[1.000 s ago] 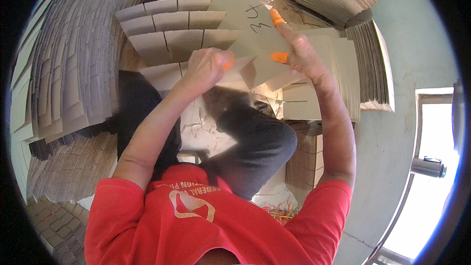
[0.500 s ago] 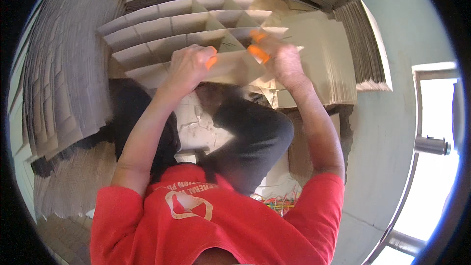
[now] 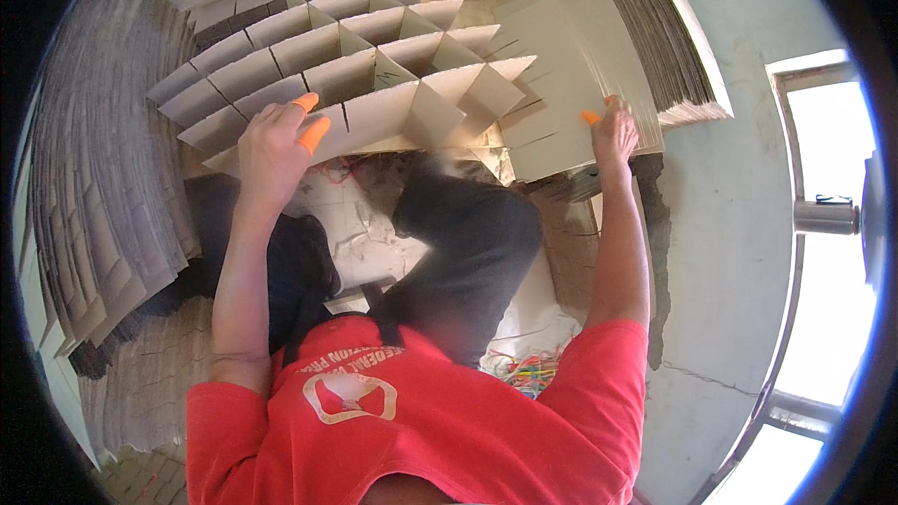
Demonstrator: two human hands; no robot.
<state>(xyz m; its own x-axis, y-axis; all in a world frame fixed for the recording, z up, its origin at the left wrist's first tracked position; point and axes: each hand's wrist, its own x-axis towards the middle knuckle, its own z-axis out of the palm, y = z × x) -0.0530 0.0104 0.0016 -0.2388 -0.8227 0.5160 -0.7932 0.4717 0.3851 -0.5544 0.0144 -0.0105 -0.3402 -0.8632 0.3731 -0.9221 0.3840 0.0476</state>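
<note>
A grid of interlocked cardboard divider strips (image 3: 374, 114) stands in front of me, its slotted pieces crossing to form open cells. My left hand (image 3: 269, 154), with orange covers on the thumb and a fingertip, is closed over the top edge of the nearest strip. To the right of the grid lies a stack of flat, slotted cardboard sheets (image 3: 552, 84). My right hand (image 3: 615, 134) is at that stack's right side, fingers closed on the edge of a sheet; orange covers show on its tips too.
Tall piles of cardboard (image 3: 103, 159) rise on the left. More stacked cardboard (image 3: 659, 33) leans by the pale wall (image 3: 702, 271) at right, near a bright barred window (image 3: 828, 224). My bent legs (image 3: 468, 252) are below the grid. Coloured strings (image 3: 528, 372) lie beside me.
My right hand has moved from the grid's right side out to the stack of sheets. My left hand has shifted left along the nearest strip.
</note>
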